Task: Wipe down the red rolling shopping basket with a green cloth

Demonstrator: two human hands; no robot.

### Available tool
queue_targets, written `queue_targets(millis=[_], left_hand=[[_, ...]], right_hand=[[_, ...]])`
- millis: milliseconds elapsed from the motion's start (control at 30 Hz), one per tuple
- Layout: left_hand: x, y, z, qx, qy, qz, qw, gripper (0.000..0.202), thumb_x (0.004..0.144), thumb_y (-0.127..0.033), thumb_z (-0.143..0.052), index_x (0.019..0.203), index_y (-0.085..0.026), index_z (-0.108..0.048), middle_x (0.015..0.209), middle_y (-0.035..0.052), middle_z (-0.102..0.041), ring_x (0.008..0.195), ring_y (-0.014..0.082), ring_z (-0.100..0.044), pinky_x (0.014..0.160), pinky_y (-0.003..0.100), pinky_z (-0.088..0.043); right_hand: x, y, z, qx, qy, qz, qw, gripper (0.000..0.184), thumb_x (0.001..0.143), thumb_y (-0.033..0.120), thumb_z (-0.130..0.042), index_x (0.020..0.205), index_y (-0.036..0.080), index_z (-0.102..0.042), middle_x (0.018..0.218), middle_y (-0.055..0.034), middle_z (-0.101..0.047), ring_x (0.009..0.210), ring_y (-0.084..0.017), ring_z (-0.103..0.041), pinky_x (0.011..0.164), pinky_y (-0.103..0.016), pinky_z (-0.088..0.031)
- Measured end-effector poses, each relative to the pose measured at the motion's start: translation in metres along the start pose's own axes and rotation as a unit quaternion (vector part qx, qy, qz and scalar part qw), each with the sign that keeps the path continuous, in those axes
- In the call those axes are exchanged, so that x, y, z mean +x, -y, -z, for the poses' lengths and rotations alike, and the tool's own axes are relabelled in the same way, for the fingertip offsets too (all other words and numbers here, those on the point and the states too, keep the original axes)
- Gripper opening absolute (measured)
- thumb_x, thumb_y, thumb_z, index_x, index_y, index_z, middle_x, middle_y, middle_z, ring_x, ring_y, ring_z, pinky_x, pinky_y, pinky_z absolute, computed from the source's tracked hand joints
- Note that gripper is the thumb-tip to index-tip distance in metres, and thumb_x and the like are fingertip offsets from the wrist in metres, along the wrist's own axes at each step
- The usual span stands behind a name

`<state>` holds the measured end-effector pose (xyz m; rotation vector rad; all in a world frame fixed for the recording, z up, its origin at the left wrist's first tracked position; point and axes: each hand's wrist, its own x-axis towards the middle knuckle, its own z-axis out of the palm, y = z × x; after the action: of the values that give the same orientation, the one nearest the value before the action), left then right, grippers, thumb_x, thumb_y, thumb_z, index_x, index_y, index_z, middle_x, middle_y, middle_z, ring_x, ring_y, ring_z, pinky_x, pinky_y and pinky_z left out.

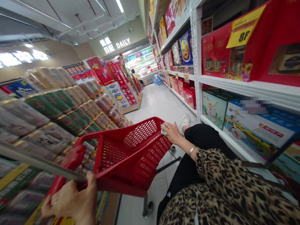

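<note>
Left grip clasped a red, latticed cart; right grip held a pale item, stacked packs to its left, boxes right.

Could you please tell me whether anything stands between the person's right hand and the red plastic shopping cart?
A small, pale, soft-looking item lies at the fingers of the right hand, against the front rim of the red plastic shopping cart; nothing else visible stands between them.
</note>
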<state>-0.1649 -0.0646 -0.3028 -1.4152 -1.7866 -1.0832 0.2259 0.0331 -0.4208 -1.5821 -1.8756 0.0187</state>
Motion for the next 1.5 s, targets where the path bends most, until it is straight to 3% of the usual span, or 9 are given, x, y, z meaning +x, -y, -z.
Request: queue_targets(millis=[100, 233, 467, 600, 700, 833, 967, 1200, 1500], left_hand=[[-0.002, -0.006, 0.003, 0.001, 0.0, 0.001, 1.0, 0.042, 0.063, -0.048, -0.063, 0.06, -0.03, -0.025, 0.053, -0.004, -0.027, 0.069, 0.0271, -0.049, 0.096, 0.059, -0.037], [-0.008, -0.008, 0.005, 0.006, 0.004, -0.006, 1.0, 0.036, 0.065, -0.045, -0.064, 0.062, -0.028, -0.032, 0.054, -0.0029, -0.031, 0.072, 0.029, -0.052, 0.098, 0.059, -0.036], [-0.024, -0.018, 0.006, 0.058, 0.012, -0.003, 0.998, 0.032, 0.066, -0.043, -0.063, 0.062, -0.028, -0.034, 0.058, 0.0036, -0.05, 0.077, 0.0324, -0.056, 0.094, 0.063, -0.034], [-0.032, -0.031, 0.01, 0.034, 0.016, 0.009, 0.999, 0.038, 0.067, -0.045, -0.066, 0.06, -0.028, -0.033, 0.058, 0.0027, -0.047, 0.078, 0.0319, -0.056, 0.095, 0.061, -0.038], [-0.037, -0.038, 0.012, 0.016, 0.019, 0.005, 1.0, 0.042, 0.069, -0.049, -0.067, 0.06, -0.028, -0.032, 0.055, 0.0, -0.04, 0.076, 0.0304, -0.055, 0.099, 0.06, -0.037], [-0.041, -0.039, 0.014, 0.006, 0.034, -0.014, 0.999, 0.042, 0.069, -0.05, -0.067, 0.062, -0.029, -0.03, 0.055, -0.0008, -0.039, 0.071, 0.0281, -0.052, 0.1, 0.057, -0.037], [-0.038, -0.034, 0.013, 0.011, 0.041, -0.041, 0.998, 0.04, 0.07, -0.045, -0.066, 0.063, -0.029, -0.029, 0.057, -0.0007, -0.042, 0.069, 0.0268, -0.051, 0.101, 0.055, -0.036], [-0.019, -0.018, -0.003, 0.008, 0.038, -0.073, 0.997, 0.041, 0.075, -0.051, -0.06, 0.064, -0.03, -0.026, 0.057, 0.0002, -0.042, 0.073, 0.0284, -0.054, 0.104, 0.053, -0.036], [0.015, 0.007, -0.028, -0.036, 0.034, -0.055, 0.997, 0.038, 0.076, -0.056, -0.053, 0.061, -0.03, -0.029, 0.056, -0.0017, -0.033, 0.073, 0.0278, -0.054, 0.105, 0.052, -0.038]], right_hand=[[0.001, 0.008, -0.004, 0.014, -0.007, 0.039, 0.999, 0.049, 0.086, 0.007, -0.056, 0.132, 0.023, -0.063, 0.148, -0.0149, -0.053, 0.142, -0.031, -0.041, 0.118, -0.067, -0.02], [-0.002, 0.037, -0.009, 0.042, -0.013, 0.097, 0.994, 0.05, 0.084, 0.004, -0.056, 0.13, 0.023, -0.065, 0.144, -0.0146, -0.057, 0.139, -0.031, -0.043, 0.119, -0.067, -0.018], [-0.016, 0.128, -0.003, 0.079, 0.033, 0.23, 0.97, 0.04, 0.092, 0.018, -0.06, 0.132, 0.021, -0.061, 0.143, -0.0139, -0.056, 0.131, -0.027, -0.049, 0.119, -0.056, -0.026], [-0.021, 0.181, 0.007, 0.102, 0.027, 0.312, 0.944, 0.042, 0.097, 0.029, -0.057, 0.138, 0.022, -0.056, 0.145, -0.0131, -0.054, 0.133, -0.025, -0.047, 0.118, -0.052, -0.03], [-0.023, 0.197, 0.014, 0.109, 0.022, 0.342, 0.933, 0.046, 0.098, 0.033, -0.057, 0.142, 0.023, -0.053, 0.147, -0.0121, -0.053, 0.134, -0.024, -0.047, 0.119, -0.048, -0.03], [-0.027, 0.181, 0.016, 0.108, 0.018, 0.331, 0.937, 0.044, 0.099, 0.034, -0.054, 0.142, 0.024, -0.054, 0.147, -0.0108, -0.053, 0.133, -0.022, -0.049, 0.121, -0.047, -0.025], [-0.034, 0.143, 0.012, 0.085, 0.008, 0.272, 0.959, 0.041, 0.096, 0.028, -0.058, 0.137, 0.024, -0.058, 0.146, -0.0115, -0.054, 0.128, -0.024, -0.051, 0.122, -0.053, -0.022], [-0.037, 0.087, 0.012, 0.058, 0.005, 0.197, 0.979, 0.048, 0.088, 0.014, -0.061, 0.135, 0.024, -0.06, 0.145, -0.0125, -0.055, 0.131, -0.028, -0.048, 0.121, -0.058, -0.019], [-0.032, 0.058, 0.027, 0.001, 0.038, 0.116, 0.992, 0.049, 0.086, 0.012, -0.061, 0.133, 0.026, -0.061, 0.139, -0.0104, -0.06, 0.12, -0.026, -0.056, 0.122, -0.059, -0.014]])
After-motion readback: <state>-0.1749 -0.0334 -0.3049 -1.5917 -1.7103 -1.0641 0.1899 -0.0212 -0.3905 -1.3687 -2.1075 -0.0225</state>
